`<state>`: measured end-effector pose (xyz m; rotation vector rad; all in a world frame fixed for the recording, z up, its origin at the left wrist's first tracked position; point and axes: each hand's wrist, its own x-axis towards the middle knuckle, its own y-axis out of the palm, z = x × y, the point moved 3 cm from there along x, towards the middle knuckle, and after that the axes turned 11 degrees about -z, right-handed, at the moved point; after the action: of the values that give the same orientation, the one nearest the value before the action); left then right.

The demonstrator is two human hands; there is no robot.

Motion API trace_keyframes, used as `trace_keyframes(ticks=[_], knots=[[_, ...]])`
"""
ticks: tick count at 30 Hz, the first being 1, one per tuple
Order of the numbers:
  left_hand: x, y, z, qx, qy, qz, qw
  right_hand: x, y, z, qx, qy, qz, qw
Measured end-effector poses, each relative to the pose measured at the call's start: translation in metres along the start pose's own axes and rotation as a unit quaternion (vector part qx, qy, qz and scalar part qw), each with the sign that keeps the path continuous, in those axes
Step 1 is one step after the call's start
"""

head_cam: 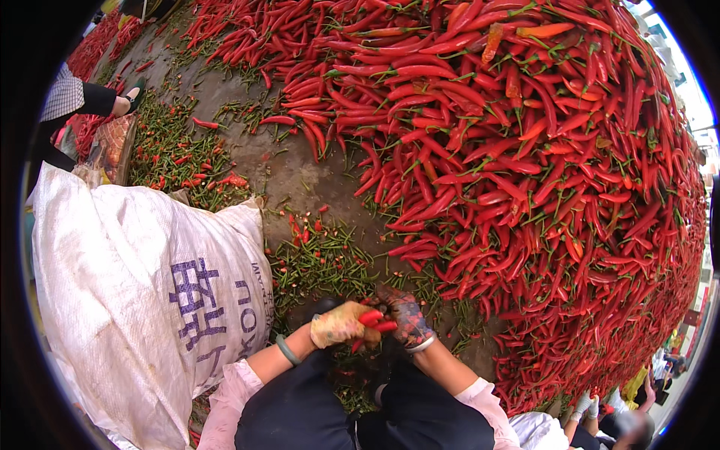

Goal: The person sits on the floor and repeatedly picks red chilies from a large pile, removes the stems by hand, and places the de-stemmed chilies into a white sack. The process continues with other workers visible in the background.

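Red chilli peppers (371, 322) are gripped in my left hand (340, 326), which wears a stained cream glove, with a green bangle at the wrist. My right hand (405, 318), in a dark patterned glove, meets it above my knees; its fingertips are partly hidden, and whether it grips a pepper cannot be told. Cut green stems (320, 261) with red bits lie on the ground just beyond both hands. A huge heap of red chilli peppers (506, 169) spreads ahead and to the right.
A full white woven sack (129, 270) bearing writing stands at my left. Beyond it are a person's leg and shoe (135, 95) and more stems (169, 152). At the lower right, another person's gloved hands (588, 405) are beside the heap. Bare concrete floor (298, 174) shows between stems and heap.
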<state>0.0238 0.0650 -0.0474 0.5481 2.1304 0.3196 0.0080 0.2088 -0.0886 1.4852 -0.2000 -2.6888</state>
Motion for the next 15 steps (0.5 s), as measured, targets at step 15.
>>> trace_keyframes(ticks=[15], knots=[[0.024, -0.016, 0.002, -0.111, 0.093, -0.254, 0.956, 0.024, -0.005, 0.035, -0.358, -0.282, -0.094, 0.885]])
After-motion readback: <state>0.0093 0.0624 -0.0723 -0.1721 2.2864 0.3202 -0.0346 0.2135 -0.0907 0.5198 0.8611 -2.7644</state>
